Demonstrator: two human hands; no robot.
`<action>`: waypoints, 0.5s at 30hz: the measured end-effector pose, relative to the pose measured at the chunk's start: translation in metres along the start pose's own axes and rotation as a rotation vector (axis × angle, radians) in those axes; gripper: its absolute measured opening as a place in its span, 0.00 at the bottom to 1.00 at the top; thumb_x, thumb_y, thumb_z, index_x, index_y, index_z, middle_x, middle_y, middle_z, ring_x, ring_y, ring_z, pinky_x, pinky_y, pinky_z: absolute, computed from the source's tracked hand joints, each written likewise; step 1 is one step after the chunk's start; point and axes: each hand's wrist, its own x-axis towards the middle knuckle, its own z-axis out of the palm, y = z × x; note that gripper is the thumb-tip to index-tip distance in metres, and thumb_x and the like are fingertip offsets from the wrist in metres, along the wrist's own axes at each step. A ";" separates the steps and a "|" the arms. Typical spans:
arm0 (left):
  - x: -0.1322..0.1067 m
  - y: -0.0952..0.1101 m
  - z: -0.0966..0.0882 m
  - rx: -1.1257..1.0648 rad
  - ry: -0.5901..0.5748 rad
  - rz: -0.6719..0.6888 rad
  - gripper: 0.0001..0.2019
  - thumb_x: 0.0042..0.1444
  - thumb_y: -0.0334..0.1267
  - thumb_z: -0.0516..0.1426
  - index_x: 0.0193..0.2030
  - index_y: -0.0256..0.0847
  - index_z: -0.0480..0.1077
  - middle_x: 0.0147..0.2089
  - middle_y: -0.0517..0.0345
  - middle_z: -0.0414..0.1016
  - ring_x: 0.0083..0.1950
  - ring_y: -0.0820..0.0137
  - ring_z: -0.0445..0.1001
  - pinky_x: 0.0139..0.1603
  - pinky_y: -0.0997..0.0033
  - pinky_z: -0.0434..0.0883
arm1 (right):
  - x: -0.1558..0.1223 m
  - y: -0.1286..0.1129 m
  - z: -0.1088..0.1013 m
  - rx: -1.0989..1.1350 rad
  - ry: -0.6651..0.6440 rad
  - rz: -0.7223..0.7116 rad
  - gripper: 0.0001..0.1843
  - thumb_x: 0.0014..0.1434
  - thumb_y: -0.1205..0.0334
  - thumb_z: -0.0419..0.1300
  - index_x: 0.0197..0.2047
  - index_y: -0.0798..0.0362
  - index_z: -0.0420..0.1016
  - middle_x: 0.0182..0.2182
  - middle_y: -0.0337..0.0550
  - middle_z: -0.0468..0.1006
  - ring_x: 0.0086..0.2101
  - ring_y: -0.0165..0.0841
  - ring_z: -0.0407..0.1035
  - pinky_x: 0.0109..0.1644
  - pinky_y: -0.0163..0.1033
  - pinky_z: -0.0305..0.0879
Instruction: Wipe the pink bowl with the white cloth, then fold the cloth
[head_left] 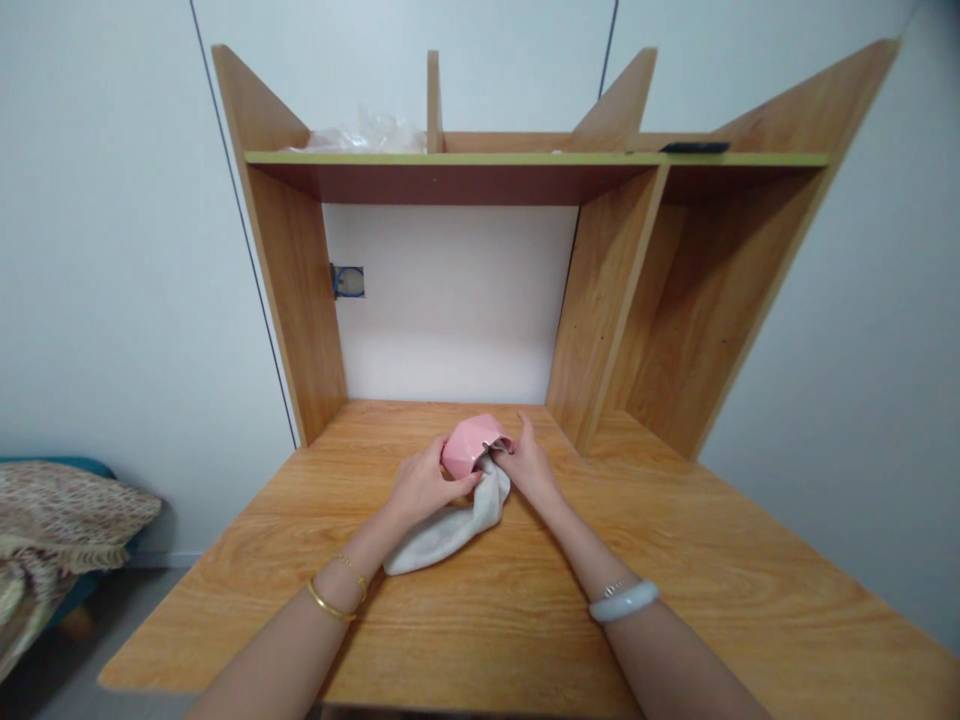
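The left hand (424, 487) is curling closed around a smooth, rounded pink cup (466, 447), tipped sideways mid-way across the grainy wooden counter (675, 560). The right hand (531, 468) is pinching its rim above a soft, crumpled white cloth (448, 528).

Cloth (450, 525) partly under L hand (424, 485), bowl (471, 445) mouth hidden, bed (60, 530) cut off
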 end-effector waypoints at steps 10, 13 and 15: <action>0.000 -0.004 0.000 0.151 0.011 0.014 0.29 0.47 0.58 0.52 0.49 0.40 0.67 0.40 0.50 0.76 0.39 0.60 0.74 0.36 0.69 0.66 | -0.012 -0.028 -0.016 -0.299 0.008 -0.114 0.39 0.50 0.65 0.54 0.64 0.51 0.42 0.25 0.39 0.71 0.26 0.33 0.67 0.29 0.33 0.55; 0.000 -0.002 0.000 0.161 0.010 -0.001 0.27 0.47 0.57 0.53 0.48 0.40 0.67 0.40 0.51 0.76 0.39 0.61 0.74 0.36 0.69 0.66 | -0.013 -0.025 -0.013 -0.284 0.010 -0.131 0.39 0.51 0.65 0.54 0.64 0.52 0.41 0.26 0.39 0.72 0.27 0.33 0.67 0.30 0.33 0.56; 0.000 0.000 -0.001 0.169 0.003 -0.022 0.27 0.47 0.57 0.53 0.47 0.40 0.68 0.40 0.50 0.76 0.39 0.60 0.74 0.36 0.69 0.66 | -0.013 -0.022 -0.011 -0.253 0.009 -0.136 0.38 0.51 0.64 0.53 0.63 0.53 0.41 0.27 0.40 0.71 0.28 0.33 0.67 0.31 0.34 0.57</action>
